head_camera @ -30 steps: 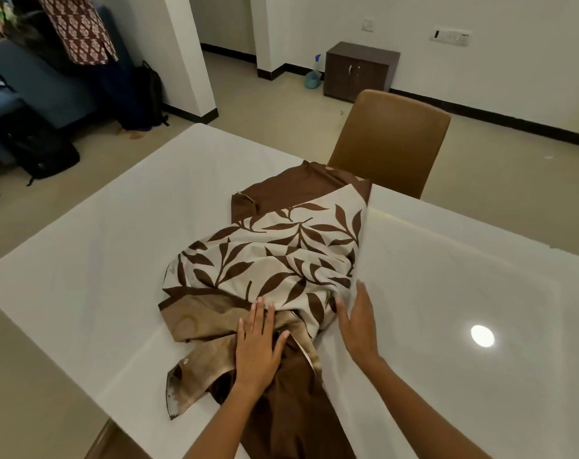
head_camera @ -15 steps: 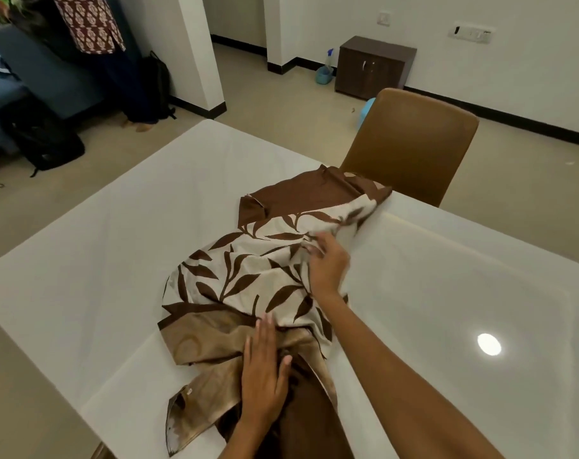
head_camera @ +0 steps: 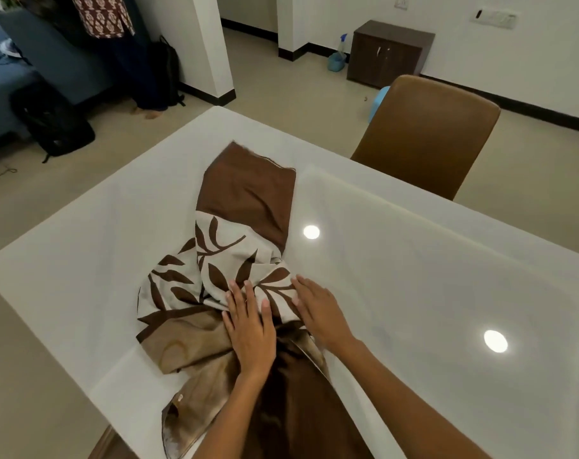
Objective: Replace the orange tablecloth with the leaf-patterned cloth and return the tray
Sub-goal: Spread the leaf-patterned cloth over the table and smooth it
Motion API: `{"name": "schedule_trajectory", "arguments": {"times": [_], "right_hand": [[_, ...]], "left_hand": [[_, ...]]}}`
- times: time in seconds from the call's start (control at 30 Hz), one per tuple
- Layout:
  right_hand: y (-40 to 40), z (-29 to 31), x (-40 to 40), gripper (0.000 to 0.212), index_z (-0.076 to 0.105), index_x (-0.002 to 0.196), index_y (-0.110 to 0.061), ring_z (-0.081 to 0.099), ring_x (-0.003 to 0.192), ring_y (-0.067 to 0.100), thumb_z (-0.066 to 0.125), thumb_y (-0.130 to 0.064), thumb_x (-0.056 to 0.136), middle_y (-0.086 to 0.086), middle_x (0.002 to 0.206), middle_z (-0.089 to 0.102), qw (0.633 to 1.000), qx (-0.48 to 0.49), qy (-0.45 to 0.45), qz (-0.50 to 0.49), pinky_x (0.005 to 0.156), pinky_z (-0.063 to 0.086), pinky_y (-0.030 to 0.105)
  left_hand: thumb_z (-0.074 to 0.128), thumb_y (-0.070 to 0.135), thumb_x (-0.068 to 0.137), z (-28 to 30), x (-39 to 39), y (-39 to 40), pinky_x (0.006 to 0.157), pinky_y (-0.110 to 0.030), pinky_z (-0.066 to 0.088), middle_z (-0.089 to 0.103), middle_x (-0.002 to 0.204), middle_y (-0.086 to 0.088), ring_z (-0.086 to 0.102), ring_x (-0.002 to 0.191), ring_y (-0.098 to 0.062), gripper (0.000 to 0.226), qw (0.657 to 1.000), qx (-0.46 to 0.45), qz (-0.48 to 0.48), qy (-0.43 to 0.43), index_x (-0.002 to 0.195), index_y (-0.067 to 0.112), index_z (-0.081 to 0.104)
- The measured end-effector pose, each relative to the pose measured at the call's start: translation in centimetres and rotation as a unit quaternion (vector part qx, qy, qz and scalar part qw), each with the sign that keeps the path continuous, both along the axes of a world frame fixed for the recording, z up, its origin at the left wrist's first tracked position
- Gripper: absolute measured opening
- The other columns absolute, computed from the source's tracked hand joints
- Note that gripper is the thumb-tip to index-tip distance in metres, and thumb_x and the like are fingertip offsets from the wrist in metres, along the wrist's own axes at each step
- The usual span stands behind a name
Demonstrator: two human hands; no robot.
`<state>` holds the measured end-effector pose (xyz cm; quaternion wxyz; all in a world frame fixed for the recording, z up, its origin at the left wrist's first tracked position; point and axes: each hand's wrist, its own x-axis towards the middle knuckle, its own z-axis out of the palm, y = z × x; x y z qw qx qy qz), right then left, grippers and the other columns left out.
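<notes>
The leaf-patterned cloth, cream with brown leaves and plain brown and tan bands, lies bunched on the glossy white table. Its plain brown end stretches toward the far side, and another part hangs over the near edge. My left hand lies flat on the cloth with straight fingers. My right hand rests flat on the cloth's right edge, fingers straight. No orange tablecloth or tray is in view.
A brown chair stands at the table's far right side. A dark cabinet and a spray bottle sit by the back wall. A person stands at the back left near a black bag and a blue sofa.
My right hand reached out to the cloth's far part and has come back to the near edge. The far fold has been turned over, so the plain brown end now lies extended away from me.
</notes>
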<state>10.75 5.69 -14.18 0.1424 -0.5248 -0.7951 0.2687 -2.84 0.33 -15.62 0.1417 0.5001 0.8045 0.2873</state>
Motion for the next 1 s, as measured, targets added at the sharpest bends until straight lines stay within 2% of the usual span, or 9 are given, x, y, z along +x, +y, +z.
{"name": "schedule_trajectory", "arguments": {"times": [0.1,0.2,0.47,0.6,0.73,0.83,0.87,0.93,1.0], "right_hand": [[-2.4,-1.3,0.3,0.065,-0.002,0.150,-0.028,0.000,0.144,0.006,0.011,-0.060,0.094,-0.007,0.159,0.001,1.000,0.002,0.002,0.014,0.119,0.003,0.036],[-5.0,-2.1,0.7,0.081,-0.014,0.147,-0.026,-0.013,0.142,0.002,0.016,-0.072,0.088,-0.009,0.156,-0.015,1.000,0.004,-0.003,0.025,0.116,-0.009,0.027],[-7.1,-0.9,3.8,0.067,0.012,0.144,-0.033,0.028,0.127,-0.003,0.055,-0.032,0.092,-0.019,0.143,0.024,0.972,0.014,0.112,-0.206,0.109,0.023,0.019],[-6.5,0.1,7.5,0.064,0.023,0.138,-0.038,0.036,0.125,0.000,0.058,-0.014,0.091,-0.015,0.139,0.037,0.937,0.034,0.152,-0.314,0.109,0.029,0.025],[-6.0,2.1,9.8,0.051,0.046,0.127,-0.034,0.053,0.116,0.012,0.058,-0.002,0.089,-0.001,0.127,0.057,0.911,0.066,0.167,-0.373,0.104,0.042,0.031],[-5.6,4.2,7.7,0.046,0.058,0.122,-0.025,0.051,0.101,0.007,0.053,0.002,0.086,0.001,0.115,0.064,0.924,0.196,0.113,-0.308,0.087,0.049,0.027],[-5.3,5.1,6.4,0.040,0.061,0.120,-0.020,0.051,0.098,0.007,0.050,-0.004,0.085,0.000,0.112,0.065,0.939,0.220,0.098,-0.244,0.083,0.048,0.025],[-4.8,6.7,3.5,0.037,0.065,0.116,-0.018,0.050,0.107,0.012,0.043,-0.017,0.086,0.001,0.113,0.065,0.983,0.161,0.072,-0.051,0.095,0.039,0.027],[-4.4,8.2,1.9,0.031,0.064,0.116,-0.020,0.043,0.123,0.013,0.051,-0.018,0.087,-0.002,0.121,0.062,0.988,0.028,0.009,0.154,0.113,0.011,0.028]], "left_hand": [[-0.005,0.061,0.092,-1.0,-0.5,0.5,0.118,-0.041,0.005,0.001,0.159,0.000,-0.004,0.146,-0.014,0.069,0.999,-0.025,-0.013,0.031,0.150,0.026,0.007],[-0.001,0.055,0.096,-1.4,-0.6,1.1,0.118,-0.041,0.009,0.004,0.159,0.000,0.001,0.146,-0.016,0.065,0.996,-0.026,-0.047,0.065,0.151,0.024,0.012],[-0.003,0.056,0.094,-1.3,4.3,5.4,0.118,-0.033,0.002,0.006,0.158,0.002,-0.002,0.145,-0.011,0.063,0.978,-0.009,-0.204,0.036,0.150,0.029,0.011],[-0.010,0.067,0.085,-0.6,9.0,6.5,0.116,-0.029,-0.007,0.002,0.159,0.004,-0.008,0.144,-0.009,0.076,0.959,-0.024,-0.281,-0.023,0.150,0.032,0.010],[0.008,0.062,0.091,0.8,9.8,6.0,0.114,-0.025,-0.008,0.005,0.158,0.009,-0.008,0.141,0.001,0.064,0.943,-0.056,-0.307,-0.113,0.148,0.035,0.017],[0.021,0.067,0.091,2.5,9.3,4.8,0.118,-0.037,0.014,0.028,0.153,0.009,0.018,0.141,-0.004,0.057,0.907,-0.105,-0.274,-0.301,0.141,0.043,0.035],[0.027,0.066,0.093,3.1,9.4,4.1,0.114,-0.041,0.027,0.041,0.146,0.005,0.035,0.136,-0.011,0.052,0.916,-0.103,-0.226,-0.314,0.136,0.041,0.044],[0.035,0.049,0.099,4.9,7.9,3.2,0.096,-0.035,0.049,0.058,0.130,-0.008,0.060,0.113,-0.019,0.046,0.936,-0.033,-0.036,-0.347,0.132,0.022,0.053],[0.027,0.049,0.099,6.7,4.2,3.5,0.080,-0.021,0.053,0.060,0.124,-0.003,0.064,0.098,-0.007,0.052,0.912,0.033,0.006,-0.408,0.133,0.017,0.050]]}}
